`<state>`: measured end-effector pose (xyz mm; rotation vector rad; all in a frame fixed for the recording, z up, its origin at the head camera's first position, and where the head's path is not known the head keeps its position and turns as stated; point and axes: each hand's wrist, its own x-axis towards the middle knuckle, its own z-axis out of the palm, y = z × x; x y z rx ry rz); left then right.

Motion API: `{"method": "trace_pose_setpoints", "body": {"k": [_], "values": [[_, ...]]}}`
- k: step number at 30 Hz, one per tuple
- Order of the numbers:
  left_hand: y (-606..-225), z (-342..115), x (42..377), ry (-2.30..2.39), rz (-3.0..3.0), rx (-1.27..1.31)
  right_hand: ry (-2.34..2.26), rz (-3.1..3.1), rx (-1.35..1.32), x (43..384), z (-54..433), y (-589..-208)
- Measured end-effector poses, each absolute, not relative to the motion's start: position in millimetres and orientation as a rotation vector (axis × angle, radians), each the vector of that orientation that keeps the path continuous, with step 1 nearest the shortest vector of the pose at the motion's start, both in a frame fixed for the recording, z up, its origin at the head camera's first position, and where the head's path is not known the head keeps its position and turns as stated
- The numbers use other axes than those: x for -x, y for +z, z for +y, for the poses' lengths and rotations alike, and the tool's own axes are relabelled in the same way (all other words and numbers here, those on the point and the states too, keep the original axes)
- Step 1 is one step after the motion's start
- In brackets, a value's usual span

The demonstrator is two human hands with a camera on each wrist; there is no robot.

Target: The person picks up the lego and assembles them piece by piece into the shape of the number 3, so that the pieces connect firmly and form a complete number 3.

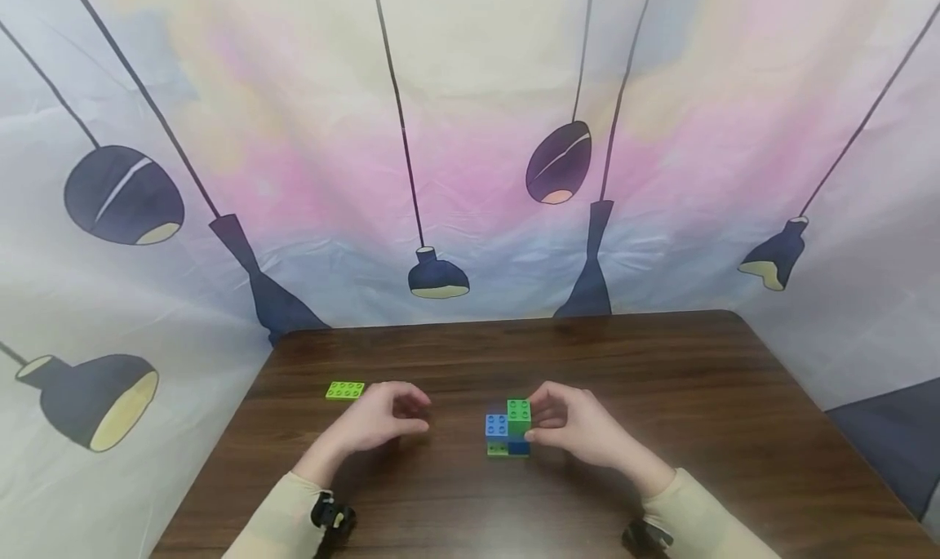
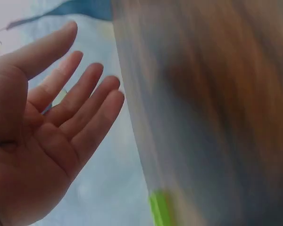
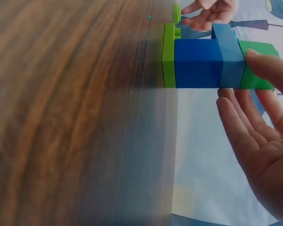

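A stack of toy building bricks stands on the table right of the middle. A flat lime-green brick (image 3: 169,61) forms its base, with a dark blue brick (image 3: 198,63) above it. Over that lies a lighter blue brick (image 1: 496,423), which juts out to the left. On top is a green brick (image 1: 518,416), pinched between the thumb and fingers of my right hand (image 1: 583,428). My left hand (image 1: 378,416) is held apart from the stack, holding nothing, its fingers loosely extended in the left wrist view.
Another flat lime-green brick (image 1: 345,391) lies on the table behind my left hand. The dark wooden table (image 1: 441,510) ends at a cloth backdrop (image 1: 485,175) printed with hanging lamps. Each wrist wears a black strapped device.
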<state>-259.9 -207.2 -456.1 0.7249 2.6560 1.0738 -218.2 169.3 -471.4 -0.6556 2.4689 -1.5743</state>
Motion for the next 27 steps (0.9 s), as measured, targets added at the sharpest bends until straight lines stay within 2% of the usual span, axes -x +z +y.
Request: {"method": "trace_pose_setpoints", "body": {"k": [14, 27], "values": [[-452.1, -291.5, 293.2, 0.862, 2.988, -0.527, -1.590, 2.461, 0.673, 219.1, 169.6, -473.3], [-465.0, -313.3, 307.7, 0.795, 2.967, -0.428, -1.595, 2.461, 0.662, 216.5, 168.4, -471.0]]}}
